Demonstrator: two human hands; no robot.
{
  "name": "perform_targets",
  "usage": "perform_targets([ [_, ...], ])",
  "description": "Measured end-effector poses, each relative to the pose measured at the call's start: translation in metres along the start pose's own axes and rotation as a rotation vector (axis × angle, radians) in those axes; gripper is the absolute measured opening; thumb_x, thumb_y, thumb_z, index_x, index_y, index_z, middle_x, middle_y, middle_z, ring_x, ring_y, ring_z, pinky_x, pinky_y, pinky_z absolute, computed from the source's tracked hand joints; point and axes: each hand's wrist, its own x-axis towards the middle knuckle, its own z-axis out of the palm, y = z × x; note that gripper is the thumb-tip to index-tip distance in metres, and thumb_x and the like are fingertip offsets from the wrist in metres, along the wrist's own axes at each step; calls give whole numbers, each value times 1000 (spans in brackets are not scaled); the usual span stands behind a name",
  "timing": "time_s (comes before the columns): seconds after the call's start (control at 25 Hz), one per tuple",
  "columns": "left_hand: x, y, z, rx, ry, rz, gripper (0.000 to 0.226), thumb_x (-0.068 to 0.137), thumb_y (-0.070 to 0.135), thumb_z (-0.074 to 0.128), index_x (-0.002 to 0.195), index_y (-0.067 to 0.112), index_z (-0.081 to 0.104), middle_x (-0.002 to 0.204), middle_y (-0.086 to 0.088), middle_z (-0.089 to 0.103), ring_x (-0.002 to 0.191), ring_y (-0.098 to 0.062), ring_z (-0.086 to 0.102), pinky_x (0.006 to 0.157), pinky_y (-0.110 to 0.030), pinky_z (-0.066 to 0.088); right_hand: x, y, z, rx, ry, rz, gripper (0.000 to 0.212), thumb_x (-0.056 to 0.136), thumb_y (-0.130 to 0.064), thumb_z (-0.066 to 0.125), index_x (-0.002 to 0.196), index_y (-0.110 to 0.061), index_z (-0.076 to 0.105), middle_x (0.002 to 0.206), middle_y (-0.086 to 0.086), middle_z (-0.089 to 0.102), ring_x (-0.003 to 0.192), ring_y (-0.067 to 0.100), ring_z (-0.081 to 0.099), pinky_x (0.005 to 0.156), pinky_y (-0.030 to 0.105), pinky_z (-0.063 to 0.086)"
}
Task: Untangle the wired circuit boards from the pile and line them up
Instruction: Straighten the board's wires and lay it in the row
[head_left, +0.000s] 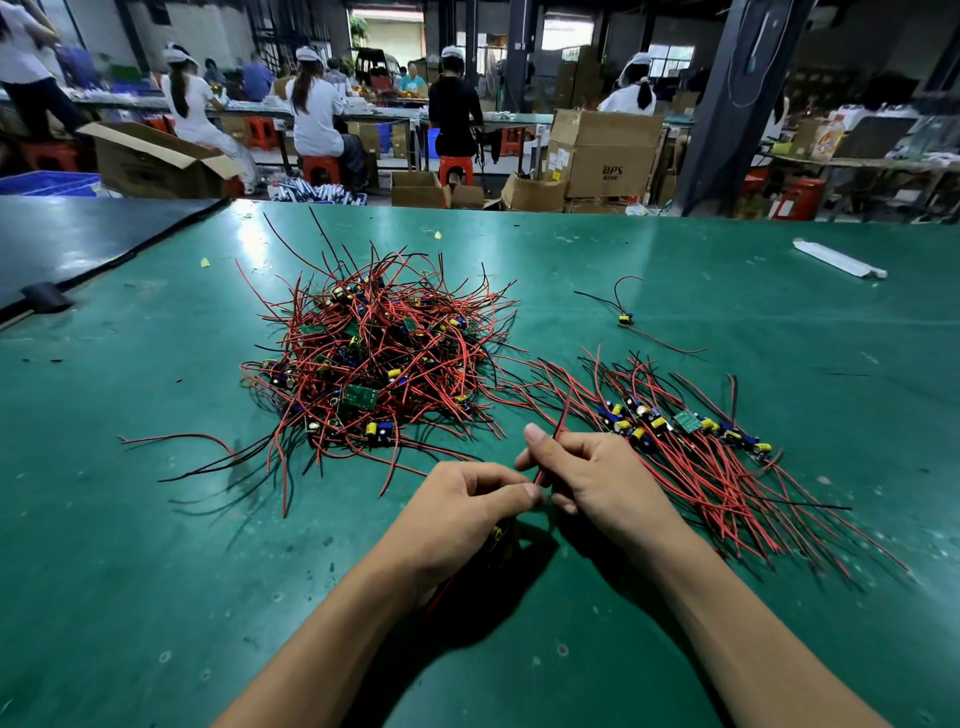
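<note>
Left hand curls round a small wired circuit board, which is mostly hidden under the palm. Right hand pinches a thin red wire that points up and away. A tangled pile of red-and-black wired boards lies beyond on the green table. A lined-up row of boards runs left to right, its leads trailing near-right.

Both bare forearms are reaching forward and converging, the hands nearly touching. The left hand, knuckles up, is curling its fingers round a circuit board largely hidden under its palm. The right hand, just beside the left thumb, is pinching a red wire in its fingers.
</note>
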Motion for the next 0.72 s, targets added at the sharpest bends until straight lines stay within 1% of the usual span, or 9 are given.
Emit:
perform_targets([
  [0.08,0,0,-2,-11,-30,-18,12,88,12,68,83,3,72,54,3,55,48,-11,46,50,-23,37,2,1,-2,18,83,-17,40,89,-45,70,79,-7,75,43,-3,44,31,7,31,37,14,23],
  [0.16,1,0,-3,-20,-70,-23,10,87,12,68,81,6,73,54,1,53,47,-12,45,48,-22,37,5,0,-2,70,151,-15,38,90,-43,69,74,-9,75,41,-5,41,30,8,28,37,13,21],
  [0.24,0,1,-4,-21,-100,-23,9,87,13,69,81,8,73,54,0,53,47,-12,45,47,-22,37,8,0,0,183,208,23,43,93,-43,66,67,-10,73,44,-5,41,31,8,29,35,15,21],
  [0.32,-1,2,-5,-28,-123,-28,9,86,13,70,80,9,73,53,0,54,46,-11,46,47,-21,38,11,-2,2,316,245,94,48,96,-42,62,66,-6,69,46,-5,41,31,8,28,33,17,23],
  [0.4,-1,2,-6,-32,-147,-32,9,86,13,69,78,12,74,53,-2,54,46,-12,46,47,-20,39,13,-5,1,472,228,165,48,98,-41,59,67,-4,65,46,-4,39,29,6,26,32,18,22],
  [0.52,-2,2,-7,-32,-184,-33,10,86,13,69,78,12,75,57,-5,56,49,-15,49,48,-21,43,14,-10,-5,697,162,254,53,98,-39,58,53,-11,63,56,0,38,26,3,23,30,17,21],
  [0.64,-2,1,-6,-36,-169,-41,9,85,17,71,80,12,76,61,-7,56,50,-16,51,49,-22,44,15,-13,-10,744,156,246,53,96,-35,59,48,-14,62,61,1,37,25,2,23,31,16,21],
  [0.72,-2,1,-6,-52,-149,-57,11,85,20,71,83,10,76,60,-7,56,49,-16,53,49,-22,44,14,-13,-9,728,166,217,51,95,-38,60,51,-13,63,60,0,35,26,3,23,33,16,20],
])
